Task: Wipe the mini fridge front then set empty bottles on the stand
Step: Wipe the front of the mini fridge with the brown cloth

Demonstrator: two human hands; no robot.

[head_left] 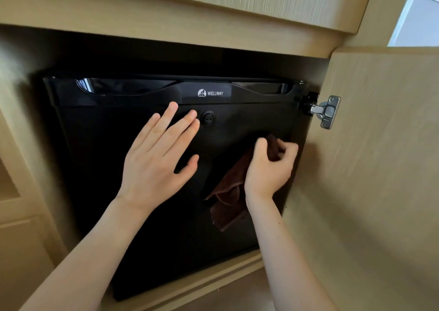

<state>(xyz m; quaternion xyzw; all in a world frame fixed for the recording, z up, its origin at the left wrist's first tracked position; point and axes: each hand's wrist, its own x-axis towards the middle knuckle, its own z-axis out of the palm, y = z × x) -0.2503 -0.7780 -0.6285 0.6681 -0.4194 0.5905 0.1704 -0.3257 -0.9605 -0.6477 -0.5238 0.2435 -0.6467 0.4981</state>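
Observation:
A black mini fridge [99,168] with a WELLWAY label sits inside a light wooden cabinet, its door shut and a round lock [208,118] near the top middle. My left hand [156,161] lies flat on the fridge front, fingers spread, fingertips just left of the lock. My right hand [268,168] grips a dark brown cloth [228,199] against the right part of the fridge door; the cloth hangs down below the hand. No bottles or stand are in view.
The cabinet door [370,168] stands open at the right on a metal hinge [326,114]. A wooden shelf edge [190,8] runs above the fridge. The cabinet's bottom ledge [202,284] runs below it. A bright window opening [415,18] shows at top right.

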